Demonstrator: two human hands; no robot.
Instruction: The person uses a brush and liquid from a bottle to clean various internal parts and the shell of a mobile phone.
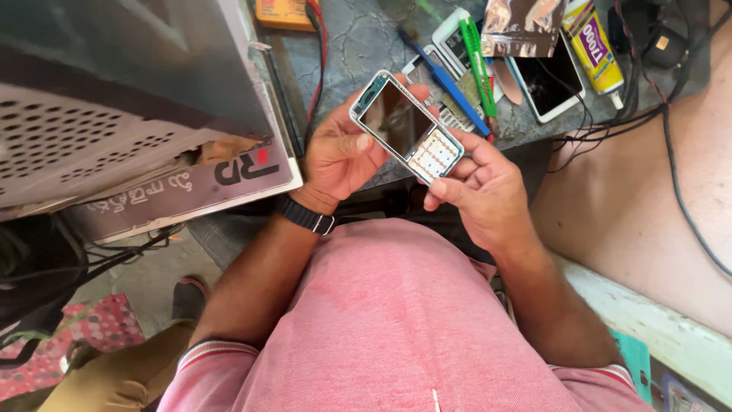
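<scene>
I'm looking straight down at a slim bar-shaped keypad phone with a pale green frame, dark screen and white key grid [406,127], held up between both hands above my lap, just short of the worktop edge. Its long axis runs from ten o'clock, screen end, down to four o'clock, keypad end. My left hand [341,156] sits at eight o'clock of it, fingers wrapped behind the body and the thumb pressed on the frame's lower-left edge, so that grip is clamped on the phone's screen half. My right hand [480,187] lies at four o'clock, fingertips pinching the keypad corner; it too is closed on the phone. Both are in contact, the right nearer the keys, the left carrying more of the body.

Beyond, at twelve o'clock, the cracked grey worktop [358,38] carries a blue flat pry tool [442,80], a green-handled tool [478,65], a white-framed phone lying screen-up [547,80] and a yellow glue tube [593,46], with black cables [671,122] trailing off at two o'clock. At nine o'clock stands a perforated grey metal casing [91,137]. A black wristband [305,216] circles my left wrist.
</scene>
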